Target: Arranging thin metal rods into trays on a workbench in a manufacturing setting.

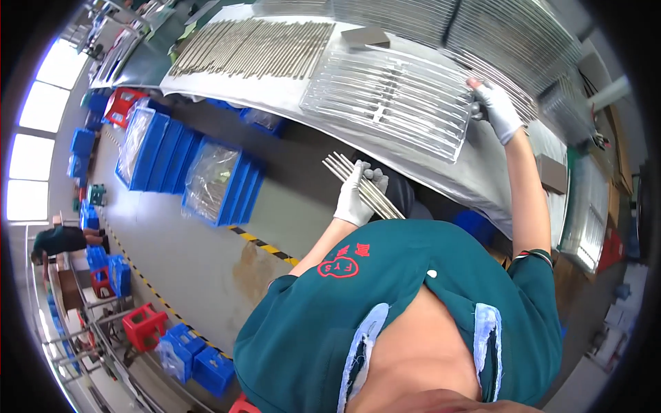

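Left hand: gloved (354, 194), closed around a bundle of rods (377, 198), held off the table's near edge, in front of the body.
Right hand: gloved (498, 110), at the right end of the clear tray (379, 113), fingers bent; whether they grip the tray's edge or a rod, cannot tell.
Hands: well apart, left lower and nearer the body.
Clear tray: on the white-covered table (275, 94), lengthwise slots, a raised band across its middle.
Loose rods: a broad row (255, 48) lies side by side left of the tray; a smaller group (502, 79) lies just beyond the right hand.
Grey block: one (365, 37) behind the tray.
Other trays: more (513, 41) at the table's far side.
Done: judged underway, since a batch of rods is in hand; glare hides how many slots are filled.
Left over: the held bundle and both loose groups lie outside the tray, so the work looks unfinished.
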Demonstrator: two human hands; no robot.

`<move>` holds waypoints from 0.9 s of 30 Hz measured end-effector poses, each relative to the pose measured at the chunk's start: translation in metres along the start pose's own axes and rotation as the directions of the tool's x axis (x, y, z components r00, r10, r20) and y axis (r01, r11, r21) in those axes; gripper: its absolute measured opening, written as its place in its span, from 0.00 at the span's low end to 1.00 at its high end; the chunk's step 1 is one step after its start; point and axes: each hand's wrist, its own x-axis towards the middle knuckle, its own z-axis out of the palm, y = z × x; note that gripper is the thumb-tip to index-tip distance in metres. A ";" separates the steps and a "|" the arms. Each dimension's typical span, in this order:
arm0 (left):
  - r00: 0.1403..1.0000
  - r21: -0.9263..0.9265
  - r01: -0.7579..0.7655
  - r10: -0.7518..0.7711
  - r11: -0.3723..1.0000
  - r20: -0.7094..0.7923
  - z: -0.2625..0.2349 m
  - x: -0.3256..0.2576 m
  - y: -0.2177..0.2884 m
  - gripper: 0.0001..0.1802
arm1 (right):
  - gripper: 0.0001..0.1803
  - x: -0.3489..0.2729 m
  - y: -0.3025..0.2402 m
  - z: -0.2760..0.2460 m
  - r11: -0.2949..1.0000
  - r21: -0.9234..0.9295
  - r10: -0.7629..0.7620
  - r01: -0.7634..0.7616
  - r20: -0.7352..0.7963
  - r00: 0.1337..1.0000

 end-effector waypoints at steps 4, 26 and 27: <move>0.996 -0.022 -0.071 0.070 0.997 -0.052 -0.002 -0.006 0.003 0.10 | 0.21 0.044 0.013 0.012 0.984 -0.170 0.062 -0.052 0.058 0.996; 0.933 -0.036 -0.350 0.352 0.936 0.073 0.041 -0.016 0.022 0.11 | 0.30 -0.034 0.015 0.044 0.146 -0.768 -0.263 0.623 0.577 0.773; 0.934 -0.039 -0.352 0.354 0.935 0.056 0.038 -0.016 0.021 0.12 | 0.30 -0.032 0.015 0.043 0.145 -0.764 -0.266 0.629 0.582 0.768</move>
